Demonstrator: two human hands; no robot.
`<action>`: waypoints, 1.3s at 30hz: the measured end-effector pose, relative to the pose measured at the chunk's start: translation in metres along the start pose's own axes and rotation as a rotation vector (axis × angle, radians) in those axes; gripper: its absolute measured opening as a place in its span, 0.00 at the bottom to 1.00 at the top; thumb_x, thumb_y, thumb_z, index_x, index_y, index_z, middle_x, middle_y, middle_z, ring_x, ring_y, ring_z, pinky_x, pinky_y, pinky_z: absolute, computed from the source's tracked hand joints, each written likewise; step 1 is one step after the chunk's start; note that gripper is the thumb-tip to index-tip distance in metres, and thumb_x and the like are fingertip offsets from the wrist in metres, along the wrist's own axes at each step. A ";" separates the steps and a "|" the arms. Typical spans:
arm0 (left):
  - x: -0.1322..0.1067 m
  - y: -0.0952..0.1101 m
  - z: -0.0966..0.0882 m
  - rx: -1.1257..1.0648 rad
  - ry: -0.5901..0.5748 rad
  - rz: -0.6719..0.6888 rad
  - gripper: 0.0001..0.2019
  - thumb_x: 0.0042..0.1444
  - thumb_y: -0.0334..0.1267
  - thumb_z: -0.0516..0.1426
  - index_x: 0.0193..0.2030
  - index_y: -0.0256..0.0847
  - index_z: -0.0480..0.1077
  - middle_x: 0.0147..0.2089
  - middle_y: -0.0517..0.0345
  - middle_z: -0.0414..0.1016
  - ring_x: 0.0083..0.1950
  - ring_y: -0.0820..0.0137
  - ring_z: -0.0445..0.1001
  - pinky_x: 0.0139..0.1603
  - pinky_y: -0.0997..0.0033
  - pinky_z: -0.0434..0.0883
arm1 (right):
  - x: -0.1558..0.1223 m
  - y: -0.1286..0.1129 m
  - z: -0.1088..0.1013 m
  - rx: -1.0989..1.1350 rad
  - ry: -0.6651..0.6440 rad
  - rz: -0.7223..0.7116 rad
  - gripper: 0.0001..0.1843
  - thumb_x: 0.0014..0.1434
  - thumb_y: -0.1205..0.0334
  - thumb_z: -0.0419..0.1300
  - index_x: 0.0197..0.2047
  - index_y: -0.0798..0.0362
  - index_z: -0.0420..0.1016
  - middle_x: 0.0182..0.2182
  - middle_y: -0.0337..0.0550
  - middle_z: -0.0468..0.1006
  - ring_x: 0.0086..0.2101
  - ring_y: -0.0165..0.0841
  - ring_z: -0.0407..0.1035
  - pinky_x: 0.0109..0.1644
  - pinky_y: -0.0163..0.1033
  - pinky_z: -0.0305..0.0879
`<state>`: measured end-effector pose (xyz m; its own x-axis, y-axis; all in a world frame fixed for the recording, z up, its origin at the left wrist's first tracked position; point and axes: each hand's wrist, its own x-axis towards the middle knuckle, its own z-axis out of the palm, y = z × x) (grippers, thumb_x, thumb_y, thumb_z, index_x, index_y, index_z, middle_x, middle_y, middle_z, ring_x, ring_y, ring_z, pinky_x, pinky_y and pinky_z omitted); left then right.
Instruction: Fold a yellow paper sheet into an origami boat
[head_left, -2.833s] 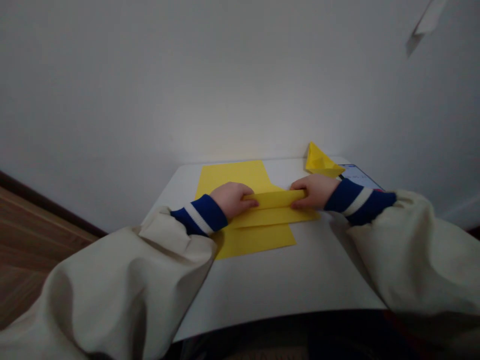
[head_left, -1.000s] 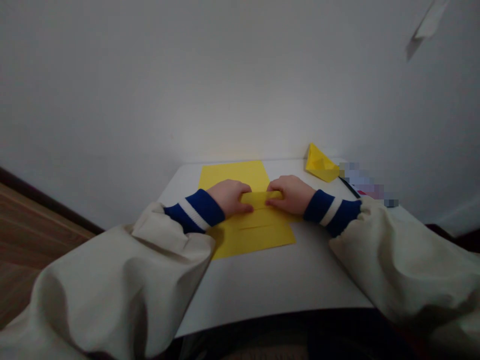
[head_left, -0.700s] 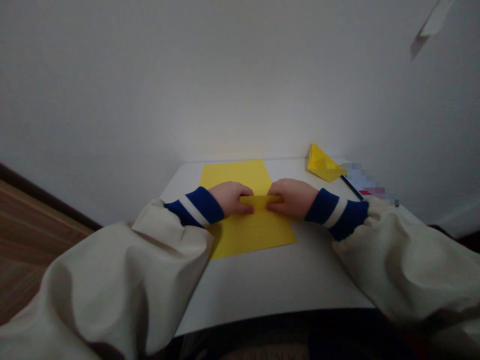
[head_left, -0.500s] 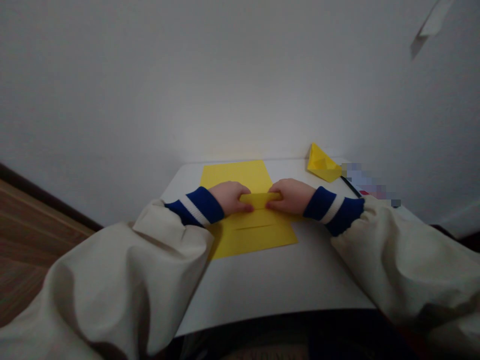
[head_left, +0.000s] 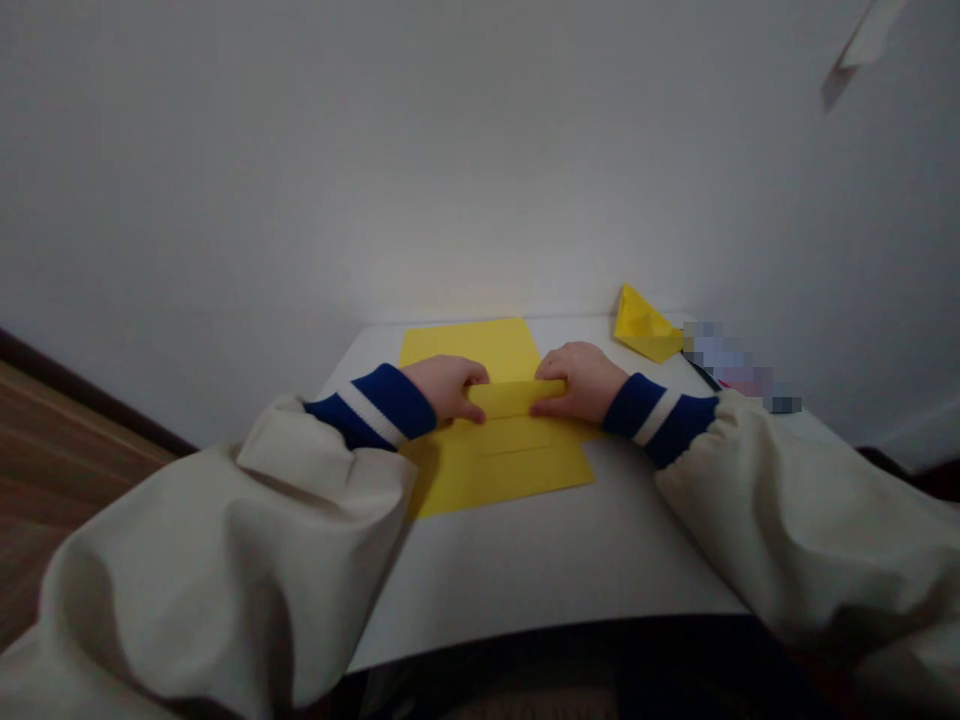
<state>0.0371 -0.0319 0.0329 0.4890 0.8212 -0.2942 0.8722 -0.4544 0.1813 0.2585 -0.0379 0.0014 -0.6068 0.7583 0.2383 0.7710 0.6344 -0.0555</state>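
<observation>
My left hand (head_left: 448,388) and my right hand (head_left: 581,380) each pinch one end of a folded strip of yellow paper (head_left: 514,400), thumbs on the near side. The strip is level and stretches between the two hands. Beneath and around it lies flat yellow paper (head_left: 472,342), reaching from the back of the table towards its middle. A crease or edge line shows on the paper just in front of the strip. Whether the strip is part of that paper or a separate piece, I cannot tell.
A folded yellow paper boat (head_left: 643,328) sits at the back right of the white table (head_left: 570,560). Beside it is a blurred-out, pixelated item (head_left: 739,370). The wall (head_left: 480,180) rises directly behind the table, and brown wood (head_left: 67,480) shows at the left.
My left hand has shifted slightly left along the strip, so more of the strip shows between my hands. My right hand has risen a little and still grips its end.
</observation>
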 end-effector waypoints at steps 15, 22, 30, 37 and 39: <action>0.008 -0.030 0.001 -0.124 -0.033 0.041 0.26 0.35 0.46 0.63 0.42 0.38 0.63 0.31 0.61 0.67 0.29 0.71 0.66 0.31 0.74 0.62 | -0.002 0.003 0.004 0.068 -0.010 0.022 0.24 0.48 0.42 0.60 0.39 0.53 0.77 0.41 0.46 0.77 0.42 0.38 0.68 0.48 0.42 0.59; 0.007 -0.037 0.000 -0.248 -0.119 0.090 0.27 0.33 0.42 0.62 0.42 0.38 0.60 0.29 0.65 0.60 0.27 0.75 0.62 0.28 0.76 0.61 | -0.001 0.005 0.006 0.132 -0.041 0.035 0.24 0.48 0.44 0.61 0.40 0.54 0.77 0.41 0.46 0.76 0.43 0.39 0.67 0.49 0.42 0.60; 0.002 -0.021 0.000 -0.040 0.018 0.127 0.25 0.44 0.55 0.56 0.42 0.37 0.66 0.31 0.58 0.68 0.29 0.70 0.65 0.29 0.73 0.59 | 0.000 0.005 0.008 0.139 -0.035 0.052 0.26 0.47 0.45 0.62 0.42 0.56 0.76 0.42 0.49 0.77 0.44 0.40 0.68 0.51 0.43 0.60; 0.004 0.017 0.016 0.256 0.415 0.190 0.20 0.55 0.54 0.51 0.40 0.39 0.70 0.38 0.53 0.74 0.38 0.65 0.70 0.35 0.69 0.60 | 0.001 0.002 0.005 0.127 -0.029 0.064 0.27 0.46 0.43 0.62 0.43 0.56 0.76 0.42 0.48 0.76 0.44 0.40 0.68 0.51 0.43 0.60; 0.008 0.018 0.022 0.261 0.384 0.192 0.21 0.55 0.55 0.51 0.44 0.39 0.69 0.37 0.54 0.75 0.37 0.64 0.71 0.33 0.70 0.61 | 0.002 0.000 0.004 0.116 -0.039 0.045 0.27 0.47 0.43 0.61 0.42 0.56 0.76 0.41 0.48 0.77 0.43 0.40 0.68 0.50 0.43 0.60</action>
<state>0.0570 -0.0415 0.0135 0.6430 0.7598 0.0966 0.7657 -0.6407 -0.0573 0.2571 -0.0359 -0.0024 -0.5807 0.7904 0.1949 0.7716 0.6107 -0.1779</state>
